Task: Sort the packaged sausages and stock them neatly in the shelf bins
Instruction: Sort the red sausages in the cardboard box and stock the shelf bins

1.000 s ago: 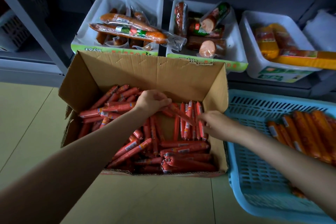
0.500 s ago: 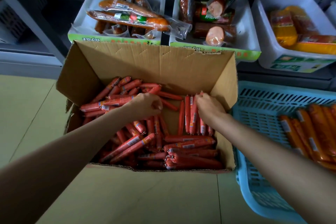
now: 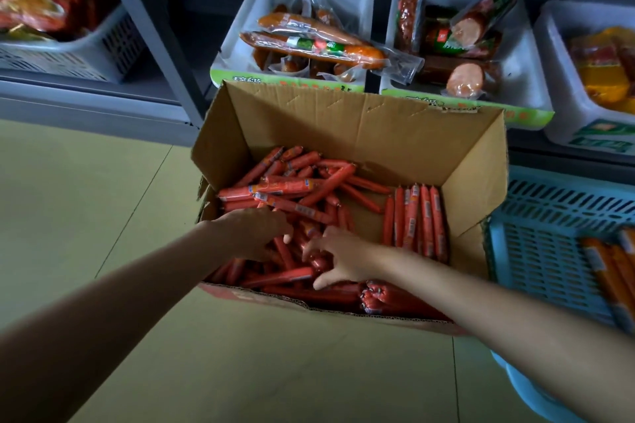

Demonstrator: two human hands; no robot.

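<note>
Right now, box: I am seeing an open cardboard box (image 3: 350,120) sitting on the yellow-green floor (image 3: 86,209), just in front of the shelf bins.
Sausages: thin red sausage sticks (image 3: 309,189) are lying jumbled across the left and near part of the box, while a short row of them (image 3: 417,220) is lying side by side against the right wall.
Left hand: my left hand (image 3: 256,233) is reaching into the near-left of the pile, fingers bent down among the sticks; I cannot tell whether it is gripping any.
Right hand: my right hand (image 3: 338,259) is lying on the pile just beside the left one, fingers spread and curving over the sticks, thumb pointing toward me; I cannot tell if it is holding one.
Shelf bins: two white bins with green fronts are sitting behind the box, the left bin (image 3: 240,55) holding long vacuum-packed sausages (image 3: 309,46), the middle bin (image 3: 525,79) holding thick cut sausages (image 3: 464,77); a third white bin (image 3: 563,96) is holding yellow packs (image 3: 599,79).
Basket: a blue slotted basket (image 3: 536,244) is standing just right of the box, with orange sausages (image 3: 611,271) lying in it.
</note>
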